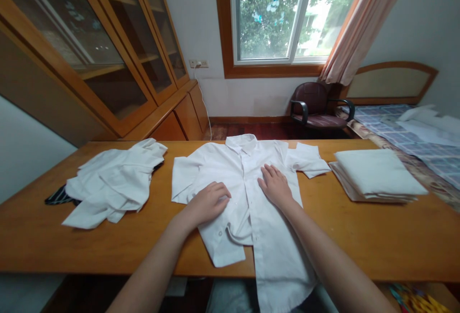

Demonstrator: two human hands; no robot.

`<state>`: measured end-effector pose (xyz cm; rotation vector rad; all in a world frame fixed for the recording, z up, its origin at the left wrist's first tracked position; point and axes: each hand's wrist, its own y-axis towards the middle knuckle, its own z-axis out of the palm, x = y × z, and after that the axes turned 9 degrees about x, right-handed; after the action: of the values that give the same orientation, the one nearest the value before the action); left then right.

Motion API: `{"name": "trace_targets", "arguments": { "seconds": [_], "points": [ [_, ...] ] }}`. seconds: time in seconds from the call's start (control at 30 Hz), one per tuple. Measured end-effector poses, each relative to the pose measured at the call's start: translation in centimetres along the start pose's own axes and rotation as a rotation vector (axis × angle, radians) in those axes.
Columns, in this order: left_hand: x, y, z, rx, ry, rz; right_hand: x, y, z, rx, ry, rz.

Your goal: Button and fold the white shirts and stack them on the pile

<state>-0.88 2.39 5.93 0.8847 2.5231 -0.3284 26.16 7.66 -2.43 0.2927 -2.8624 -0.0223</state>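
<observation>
A white short-sleeved shirt [240, 174] lies front up on the table, its collar at the far edge and its lower right part hanging over the near edge. The lower left front is rumpled and folded on itself. My left hand [212, 200] rests on the left front of the shirt, fingers lying out and slightly curved. On the right chest lies my right hand [276, 183], flat with fingers stretched. Neither hand grips the cloth.
On the wooden table [359, 236], a crumpled pile of white clothes [118, 179] with dark striped cloth under it lies left. Folded white cloths [377, 174] are stacked right. Beyond stand a glass-door cabinet [118, 49], an office chair [316, 104] and a bed [413, 131].
</observation>
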Motion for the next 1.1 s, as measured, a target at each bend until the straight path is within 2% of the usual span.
{"name": "trace_targets", "arguments": {
  "seconds": [0.1,0.27,0.33,0.47,0.53,0.77,0.93,1.1],
  "points": [
    [0.7,-0.1,0.6,0.048,0.057,-0.081,-0.2,-0.1,-0.1,-0.072,0.064,-0.018],
    [1.2,-0.4,1.7,0.141,0.024,-0.072,0.8,-1.1,-2.0,-0.147,0.208,-0.099],
    [1.1,-0.4,2.0,0.154,0.036,-0.060,1.8,-2.2,-2.9,-0.079,0.235,-0.135],
    [0.4,0.1,2.5,0.167,0.080,-0.079,4.2,-4.7,-4.1,0.226,0.231,-0.194],
    [-0.1,0.4,2.7,0.170,0.113,-0.098,5.1,-5.8,-4.1,0.279,0.174,-0.183],
    [-0.6,0.8,3.5,0.108,0.229,-0.077,6.4,-7.3,-3.9,0.284,-0.046,-0.106],
    [0.0,0.8,4.5,0.018,0.237,-0.037,7.3,-7.5,-4.5,0.324,-0.119,-0.114],
    [0.4,1.1,5.2,-0.025,0.290,0.017,8.5,-7.7,-4.5,0.294,-0.140,-0.090]
  ]
}}
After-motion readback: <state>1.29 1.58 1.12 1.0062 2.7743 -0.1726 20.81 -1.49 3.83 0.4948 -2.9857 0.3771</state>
